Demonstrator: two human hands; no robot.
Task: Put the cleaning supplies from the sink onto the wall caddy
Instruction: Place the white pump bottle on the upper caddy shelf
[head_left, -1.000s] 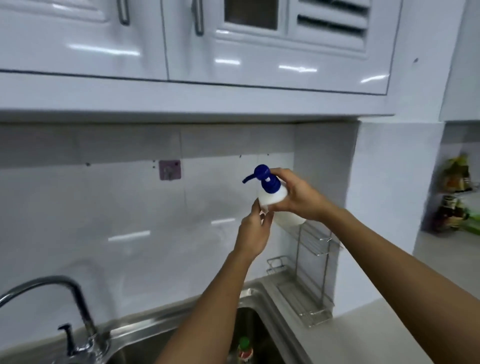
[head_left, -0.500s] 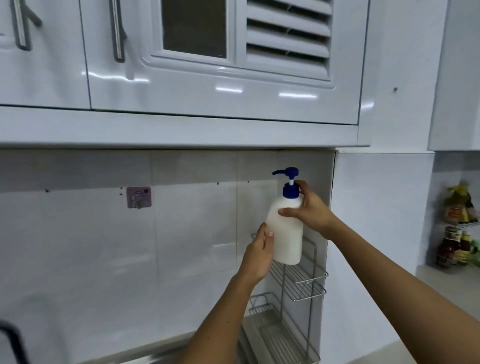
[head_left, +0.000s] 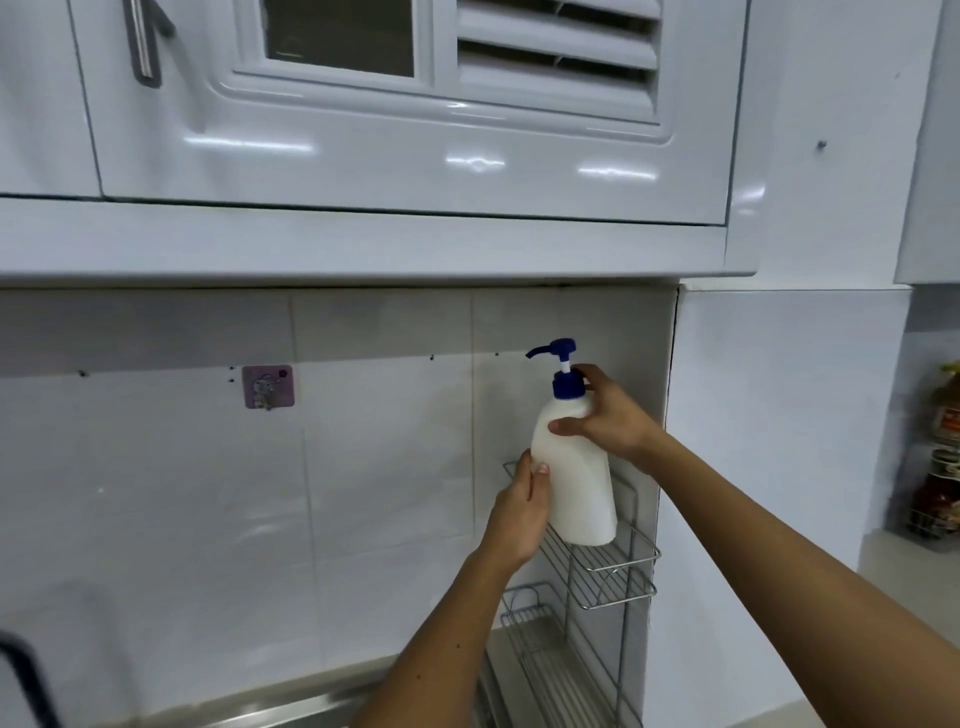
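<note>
A white pump bottle (head_left: 574, 483) with a blue pump head is upright over the upper shelf of the wire wall caddy (head_left: 618, 571); its base sits at or just above the shelf wires. My right hand (head_left: 605, 415) grips the bottle's shoulder and neck. My left hand (head_left: 519, 512) is pressed against the bottle's lower left side. The caddy's lower shelf (head_left: 550, 654) holds nothing that I can see. Only a strip of the sink's steel rim (head_left: 291, 706) shows at the bottom.
White wall cabinets (head_left: 415, 156) overhang the tiled backsplash. A purple adhesive hook (head_left: 268, 387) is stuck to the tiles at left. A dark tap part (head_left: 26, 680) shows at the bottom left. Jars on a rack (head_left: 940, 467) stand at the far right.
The bottle went from tilted and higher, left of the caddy, to upright and lowered at the caddy's upper shelf. Both hands stayed on it. The view rose, hiding the sink.
</note>
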